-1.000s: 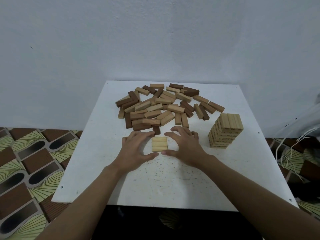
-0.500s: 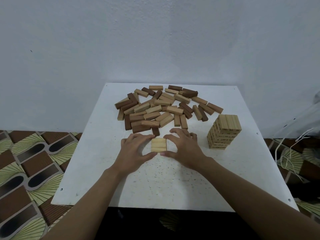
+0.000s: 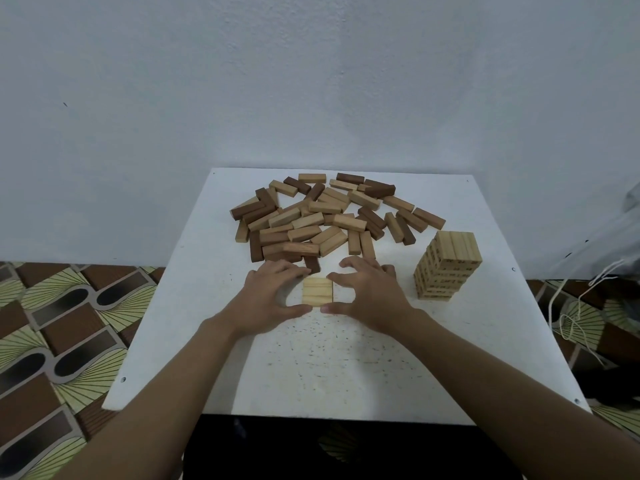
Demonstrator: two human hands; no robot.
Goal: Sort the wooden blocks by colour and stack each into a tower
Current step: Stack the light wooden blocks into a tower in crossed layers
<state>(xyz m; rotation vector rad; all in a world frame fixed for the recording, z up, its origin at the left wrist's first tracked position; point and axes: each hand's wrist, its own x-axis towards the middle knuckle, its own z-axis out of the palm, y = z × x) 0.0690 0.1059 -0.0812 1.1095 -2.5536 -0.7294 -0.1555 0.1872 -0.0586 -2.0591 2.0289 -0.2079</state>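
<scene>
Wooden blocks (image 3: pixel 322 220) lay in one loose heap at twelve o'clock on the white tabletop (image 3: pixel 346 358), light, mid-brown and dark pieces mixed and overlapping. There were several dozen of them, too tangled for an exact count. One finished tower (image 3: pixel 448 265) of light blocks stood upright at three o'clock, well apart from the heap; its layers were too small to count.

At the centre of the tabletop, just at six o'clock from the heap, sat one small square layer (image 3: pixel 317 292) of light blocks laid side by side, apparently three. Whether more lay under it could not be told.

Two hands framed that square. The left hand (image 3: pixel 270 299) curled round its nine o'clock side, thumb against the near edge and fingers reaching over the far edge. The right hand (image 3: pixel 370 296) mirrored it at three o'clock, thumb at the near corner and fingers curved along the far side, so both hands grasped the layer between them.

A patterned floor (image 3: pixel 69 323) showed at nine o'clock of the tabletop, and one white cord (image 3: pixel 571 317) trailed at three o'clock.
</scene>
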